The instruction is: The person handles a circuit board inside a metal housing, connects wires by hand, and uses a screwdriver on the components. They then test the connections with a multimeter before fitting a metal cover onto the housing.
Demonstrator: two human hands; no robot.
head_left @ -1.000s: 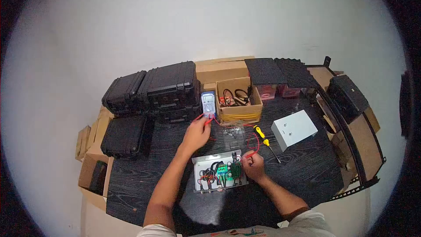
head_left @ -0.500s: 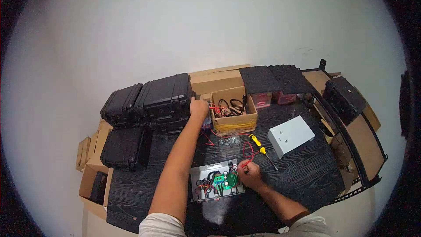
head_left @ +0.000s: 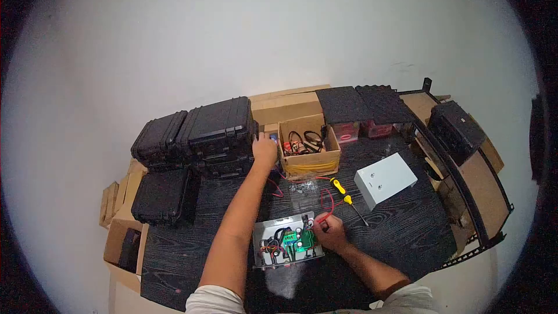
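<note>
My left hand (head_left: 265, 149) reaches far forward between the black cases and the cardboard box, its fingers stretched out and partly apart. Its fingertips are at a small blue device (head_left: 274, 138), mostly hidden. My right hand (head_left: 329, 232) is closed in a pinch on a red test lead (head_left: 332, 202), whose tip is at the right end of an opened metal enclosure (head_left: 281, 221). Inside the enclosure sit a green circuit board (head_left: 306, 239) and bundled wires (head_left: 271, 247). The red wire loops back over a clear plastic bag (head_left: 304, 192) towards the device.
A yellow-handled screwdriver (head_left: 339, 186) lies right of the bag, near a white metal box (head_left: 386, 179). The cardboard box (head_left: 311, 163) holds cables. Black hard cases (head_left: 216, 123) are stacked at the left. A metal shelf frame (head_left: 459, 163) borders the table's right side.
My left hand has shifted slightly and its fingers have moved, showing more of the blue device; red near its fingertips no longer shows. My right hand stays at the enclosure's right end.
</note>
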